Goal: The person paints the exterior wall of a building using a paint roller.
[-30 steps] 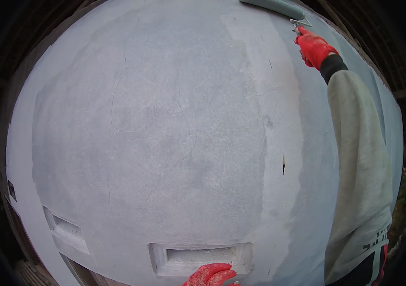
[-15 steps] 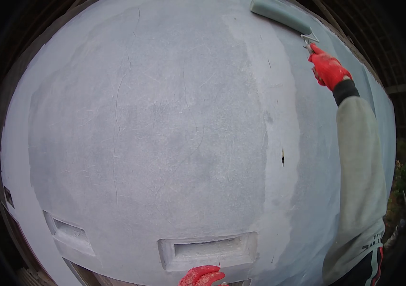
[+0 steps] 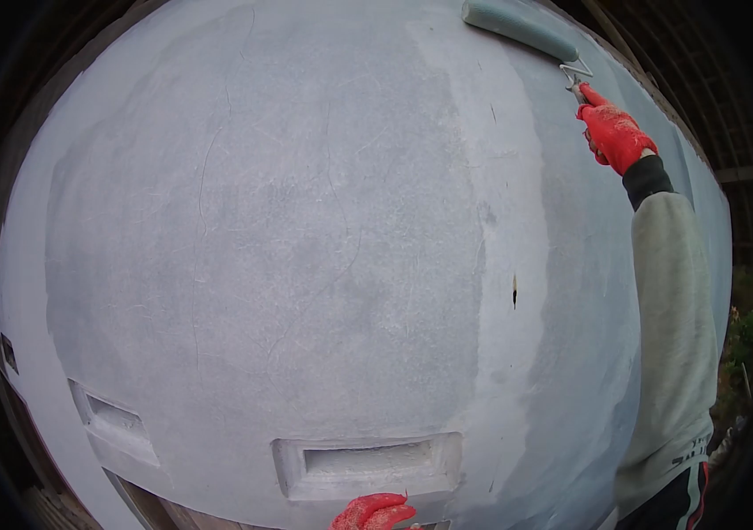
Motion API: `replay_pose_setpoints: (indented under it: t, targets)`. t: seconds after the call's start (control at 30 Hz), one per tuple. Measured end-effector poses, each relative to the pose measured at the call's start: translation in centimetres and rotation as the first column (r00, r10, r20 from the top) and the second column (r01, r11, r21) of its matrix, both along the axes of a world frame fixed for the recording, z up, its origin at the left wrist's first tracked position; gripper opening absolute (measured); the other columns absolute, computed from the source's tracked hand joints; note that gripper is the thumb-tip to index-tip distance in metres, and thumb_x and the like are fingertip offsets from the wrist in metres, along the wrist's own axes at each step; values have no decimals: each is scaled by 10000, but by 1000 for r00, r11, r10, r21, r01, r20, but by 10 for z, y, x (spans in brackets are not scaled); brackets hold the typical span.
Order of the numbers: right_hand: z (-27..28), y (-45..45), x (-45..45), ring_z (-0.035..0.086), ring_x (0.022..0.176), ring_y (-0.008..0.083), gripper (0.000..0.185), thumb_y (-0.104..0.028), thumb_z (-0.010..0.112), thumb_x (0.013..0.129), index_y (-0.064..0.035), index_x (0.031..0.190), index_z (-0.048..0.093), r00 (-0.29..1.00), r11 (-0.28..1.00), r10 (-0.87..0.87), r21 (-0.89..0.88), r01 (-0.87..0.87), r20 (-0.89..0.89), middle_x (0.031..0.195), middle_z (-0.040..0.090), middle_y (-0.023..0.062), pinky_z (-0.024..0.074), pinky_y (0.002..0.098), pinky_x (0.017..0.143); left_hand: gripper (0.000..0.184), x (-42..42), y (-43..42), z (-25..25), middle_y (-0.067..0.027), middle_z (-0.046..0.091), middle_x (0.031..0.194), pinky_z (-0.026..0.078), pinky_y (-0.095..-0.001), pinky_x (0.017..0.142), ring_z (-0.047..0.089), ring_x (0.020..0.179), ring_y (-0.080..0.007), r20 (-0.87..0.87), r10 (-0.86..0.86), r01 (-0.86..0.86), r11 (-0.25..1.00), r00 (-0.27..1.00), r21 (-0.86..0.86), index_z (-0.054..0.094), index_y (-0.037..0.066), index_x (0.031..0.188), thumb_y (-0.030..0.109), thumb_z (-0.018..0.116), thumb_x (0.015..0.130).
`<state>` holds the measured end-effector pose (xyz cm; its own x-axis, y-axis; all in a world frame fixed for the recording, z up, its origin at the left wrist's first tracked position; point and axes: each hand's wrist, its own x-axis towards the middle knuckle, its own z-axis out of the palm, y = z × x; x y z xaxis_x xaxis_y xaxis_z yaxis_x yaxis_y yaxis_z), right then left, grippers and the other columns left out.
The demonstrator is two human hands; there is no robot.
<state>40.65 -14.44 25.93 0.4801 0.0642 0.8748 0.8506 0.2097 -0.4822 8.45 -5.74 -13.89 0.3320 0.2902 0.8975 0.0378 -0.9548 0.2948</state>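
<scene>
My right hand [image 3: 617,134], in a red glove, is wrapped round the handle of a paint roller [image 3: 522,32]. The roller's grey-green sleeve lies against the upper right of a pale wall [image 3: 288,238], slanting up to the left. A white wire frame joins sleeve and handle. At the bottom edge, below a recessed opening [image 3: 368,461], my left hand [image 3: 371,512] shows only its curled red-gloved fingers, pressed together. Whatever they may hold is hidden below the frame.
A second recess [image 3: 116,417] sits at lower left, with a small hole [image 3: 9,353] farther left. Thin cracks run down the wall, and a dark slit [image 3: 514,291] marks a lighter strip. Dark roof beams [image 3: 743,170] and greenery [image 3: 743,340] show at the right.
The view has shifted slightly, so the wall and its recesses sit a little farther left. My right hand appears slightly lower and to the right, still gripping the paint roller.
</scene>
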Motion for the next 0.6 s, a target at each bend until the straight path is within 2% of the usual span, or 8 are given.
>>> replay_pose_setpoints:
  t: [0.1,0.13,0.23,0.37,0.47,0.6]
  targets:
    - [35,14,17,400,479,109,373,-292,483,961,-248,1327,540,997,999,10,30,-12,71,618,439,-1,342,288,438,249,18,2,4,-164,597,1094,511,-401,813,609,980,-348,-22,-24,25,999,999,39,611,52,1074,90,646,831]
    - [48,17,18,396,479,109,359,-316,485,968,-245,1314,548,998,998,52,45,-53,28,620,449,-4,346,291,439,251,24,3,3,-163,597,1094,510,-401,814,608,981,-348,-6,-4,5,998,1000,58,609,52,1075,92,649,831]
    - [89,20,20,394,479,111,344,-320,484,969,-243,1298,551,993,996,80,34,-84,85,619,447,-3,345,292,440,253,33,7,11,-161,597,1093,508,-401,819,608,982,-347,23,32,-33,998,999,62,609,50,1072,91,655,827]
    - [113,21,28,391,478,113,326,-327,482,970,-241,1276,555,988,997,70,10,-72,136,618,445,-3,344,292,440,248,44,9,16,-160,596,1095,507,-401,824,607,984,-349,6,75,-75,997,997,35,616,47,1056,84,659,815]
    - [104,17,36,388,478,115,313,-332,481,971,-239,1260,557,983,1000,16,-18,-13,180,618,444,-3,344,293,440,246,54,8,14,-165,596,1091,507,-405,823,605,987,-360,3,49,-49,998,999,27,619,46,1050,81,659,810]
    - [46,4,55,385,477,118,297,-338,479,972,-237,1239,561,983,997,-65,-18,69,175,617,442,-2,343,294,441,252,61,12,6,-175,595,1082,508,-411,821,601,988,-375,9,3,-3,999,1000,43,615,44,1057,83,658,812]
